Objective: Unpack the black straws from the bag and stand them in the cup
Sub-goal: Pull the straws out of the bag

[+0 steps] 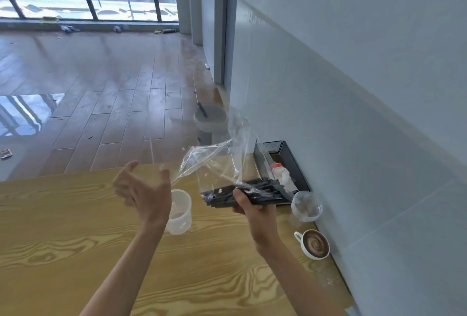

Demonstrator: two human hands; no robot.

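Head view over the wooden table (75,252). My right hand (249,204) grips the bundle of black straws (252,193) crosswise, fingers curled round it, with the clear plastic bag (217,161) mostly pulled up off the bundle and billowing above it; my left hand (142,189) is raised beside the bag with fingers spread, and whether a fingertip still catches the film I cannot tell. The frosted plastic cup (180,212) stands on the table just below and between the hands. Judged risks: the bundle is held level and loosely wrapped, so straws could slide out either end when it is tipped upright; the light cup could be knocked over by the bundle or my left wrist; the loose bag could snag straws or drape over the cup's mouth. Beyond the straws, a black mesh tray (285,161) near the wall hides the bundle's far ends, and its white contents are unclear. The cup's near wall is behind my left wrist. A clear lidded cup (307,205) and a latte cup (314,243) sit right of the straws.
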